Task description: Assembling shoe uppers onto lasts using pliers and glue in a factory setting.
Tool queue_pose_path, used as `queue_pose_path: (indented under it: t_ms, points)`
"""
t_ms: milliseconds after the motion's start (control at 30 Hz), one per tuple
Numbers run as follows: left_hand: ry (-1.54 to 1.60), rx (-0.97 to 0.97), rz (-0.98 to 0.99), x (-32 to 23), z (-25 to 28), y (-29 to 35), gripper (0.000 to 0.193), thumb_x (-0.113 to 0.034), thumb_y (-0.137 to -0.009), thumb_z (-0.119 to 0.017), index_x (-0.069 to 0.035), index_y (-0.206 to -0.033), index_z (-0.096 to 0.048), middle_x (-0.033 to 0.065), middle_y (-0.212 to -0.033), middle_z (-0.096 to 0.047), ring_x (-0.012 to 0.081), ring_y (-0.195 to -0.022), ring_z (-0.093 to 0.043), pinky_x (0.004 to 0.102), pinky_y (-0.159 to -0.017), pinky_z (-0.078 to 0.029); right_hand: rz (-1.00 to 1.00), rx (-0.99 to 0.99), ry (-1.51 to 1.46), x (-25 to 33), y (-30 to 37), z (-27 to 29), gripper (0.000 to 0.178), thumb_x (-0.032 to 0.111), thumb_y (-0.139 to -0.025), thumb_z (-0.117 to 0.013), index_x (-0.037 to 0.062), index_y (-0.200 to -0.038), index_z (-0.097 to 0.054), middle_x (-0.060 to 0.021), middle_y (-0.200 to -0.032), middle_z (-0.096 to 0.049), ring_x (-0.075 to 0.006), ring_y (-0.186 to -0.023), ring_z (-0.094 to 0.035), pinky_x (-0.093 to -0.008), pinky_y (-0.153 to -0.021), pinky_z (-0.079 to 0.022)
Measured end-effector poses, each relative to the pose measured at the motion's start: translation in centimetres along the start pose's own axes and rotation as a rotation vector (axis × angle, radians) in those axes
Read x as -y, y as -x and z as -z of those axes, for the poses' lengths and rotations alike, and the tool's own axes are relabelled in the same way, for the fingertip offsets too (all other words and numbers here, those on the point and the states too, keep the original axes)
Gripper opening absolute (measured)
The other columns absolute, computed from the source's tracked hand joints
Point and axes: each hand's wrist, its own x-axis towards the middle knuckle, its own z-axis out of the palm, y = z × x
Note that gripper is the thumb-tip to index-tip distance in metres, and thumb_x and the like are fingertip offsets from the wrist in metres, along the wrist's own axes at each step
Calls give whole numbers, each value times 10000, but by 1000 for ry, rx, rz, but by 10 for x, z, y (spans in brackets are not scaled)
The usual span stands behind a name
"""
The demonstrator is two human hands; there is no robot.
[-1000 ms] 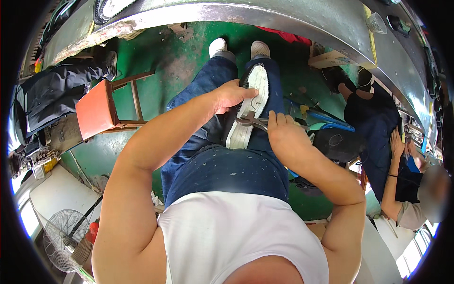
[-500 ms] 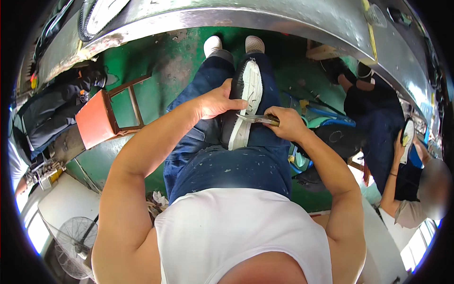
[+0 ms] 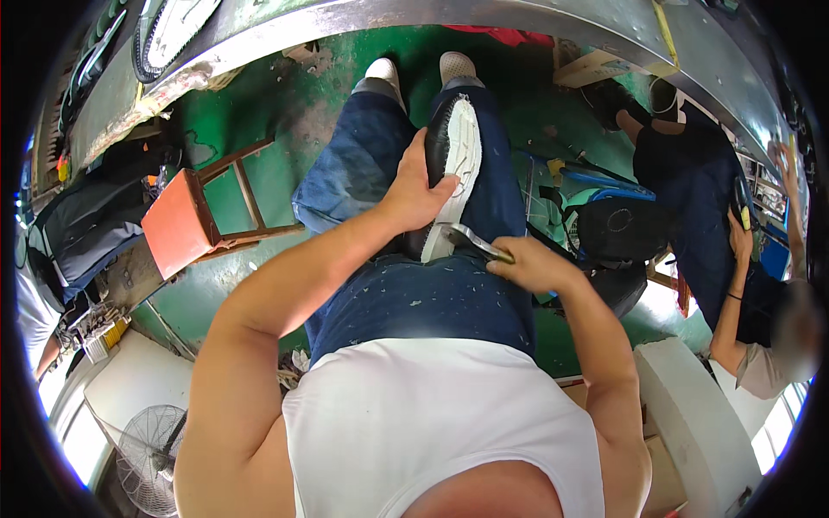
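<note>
A black shoe upper (image 3: pixel 464 155) with a pale, stitched underside lies bottom up along my lap, its far end pointing away between my thighs. My left hand (image 3: pixel 418 197) is closed round its middle, thumb pressed on the pale face and fingers hidden along the black left side. Closed round the handle of metal pliers (image 3: pixel 471 240) is my right hand (image 3: pixel 531 264). The curved steel head of the pliers touches the pale underside near the end closest to my belly. Whether the jaws pinch anything is too small to tell.
A metal-edged workbench (image 3: pixel 345 30) crosses ahead of my feet, with another shoe piece (image 3: pixel 177 30) on it at left. An orange-seated stool (image 3: pixel 177 223) stands left. On the right sit a dark bag (image 3: pixel 617 229) and a co-worker (image 3: pixel 691 198). A fan (image 3: pixel 151 449) is lower left.
The pliers and my right hand have moved nearer my belly, down to the shoe's near end. My left hand has slid slightly nearer too, still gripping the shoe. My left knee has swung outward.
</note>
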Motion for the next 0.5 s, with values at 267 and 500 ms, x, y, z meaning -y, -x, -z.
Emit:
queue_pose_path:
  t_ms: [267,500]
  points:
    - [179,143,29,33,-5,47,986,-135,-953,-634,-112,-1601,110,174,-1645,-64,258,-1505,-151,347,-1204,-190,-179,333,-429,-17,-8,22,199,200,-936,-678,27,-1022,-629,-28,-788,-659,-98,-618,-601,-257,-477,-452]
    - [156,-10,39,33,-18,47,997,-135,-928,-652,-106,-1607,78,191,-1632,-145,261,-1480,-233,339,-1193,-228,16,-240,-184,36,-4,3,402,363,-1029,-493,-24,-965,-581,-165,-833,-670,-282,-754,-679,-422,-694,-546]
